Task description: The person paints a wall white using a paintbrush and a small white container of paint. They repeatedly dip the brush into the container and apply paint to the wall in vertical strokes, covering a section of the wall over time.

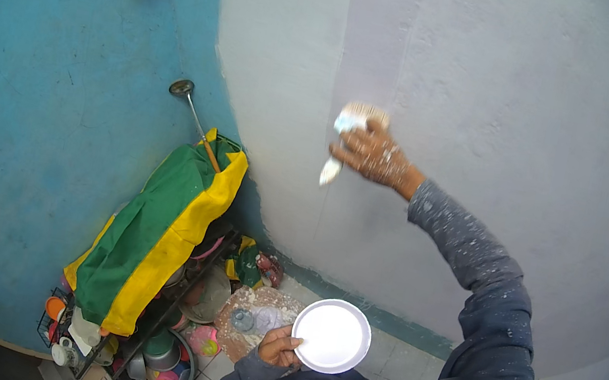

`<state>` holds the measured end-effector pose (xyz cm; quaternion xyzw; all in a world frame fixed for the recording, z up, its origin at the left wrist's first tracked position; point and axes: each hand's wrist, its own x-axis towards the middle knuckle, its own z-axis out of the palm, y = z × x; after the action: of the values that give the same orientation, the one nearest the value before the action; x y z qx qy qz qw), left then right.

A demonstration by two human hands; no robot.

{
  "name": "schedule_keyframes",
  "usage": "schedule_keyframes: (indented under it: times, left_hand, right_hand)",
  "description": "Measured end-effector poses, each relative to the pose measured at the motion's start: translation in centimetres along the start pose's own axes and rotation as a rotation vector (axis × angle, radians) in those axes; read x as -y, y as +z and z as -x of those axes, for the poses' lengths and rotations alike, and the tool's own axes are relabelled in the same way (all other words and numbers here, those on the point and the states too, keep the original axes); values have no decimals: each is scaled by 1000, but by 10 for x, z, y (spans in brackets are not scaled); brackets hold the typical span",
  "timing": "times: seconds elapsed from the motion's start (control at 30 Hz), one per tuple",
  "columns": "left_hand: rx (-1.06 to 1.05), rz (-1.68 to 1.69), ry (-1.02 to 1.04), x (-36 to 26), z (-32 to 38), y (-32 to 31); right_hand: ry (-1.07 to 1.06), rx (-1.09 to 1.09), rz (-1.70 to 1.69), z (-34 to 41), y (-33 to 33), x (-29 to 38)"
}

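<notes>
My right hand, flecked with white paint, grips a wide paintbrush against the pale wall. The brush's bristles point up, and its white handle sticks out below my fingers. Around the brush runs a slightly darker lilac vertical band. Low in front of my body, my left hand holds a round white container by its rim, thumb on the near-left edge. White paint seems to fill it, though glare hides the level.
On the left, a green and yellow cloth covers a dish rack with bowls and cups. A ladle sticks up from it. The blue wall meets the pale one behind. A paint-spattered sheet with a plastic bottle lies on the tiled floor.
</notes>
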<state>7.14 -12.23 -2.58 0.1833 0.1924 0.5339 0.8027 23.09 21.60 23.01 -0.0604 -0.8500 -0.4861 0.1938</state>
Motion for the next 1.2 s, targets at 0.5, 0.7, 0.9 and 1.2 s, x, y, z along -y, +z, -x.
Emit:
schedule_keyframes:
  times: [0.5, 0.7, 0.9, 1.2]
  left_hand:
    - [-17, 58, 21, 7, 7, -4]
    - [26, 27, 31, 7, 4, -13]
    - [9, 45, 63, 4, 7, -13]
    - [48, 59, 57, 4, 8, -8]
  right_hand:
    - [288, -39, -50, -22, 4, -8]
    - [120, 131, -135, 16, 42, 59]
    - [82, 300, -317, 46, 86, 114]
    - [412, 213, -249, -6, 47, 32]
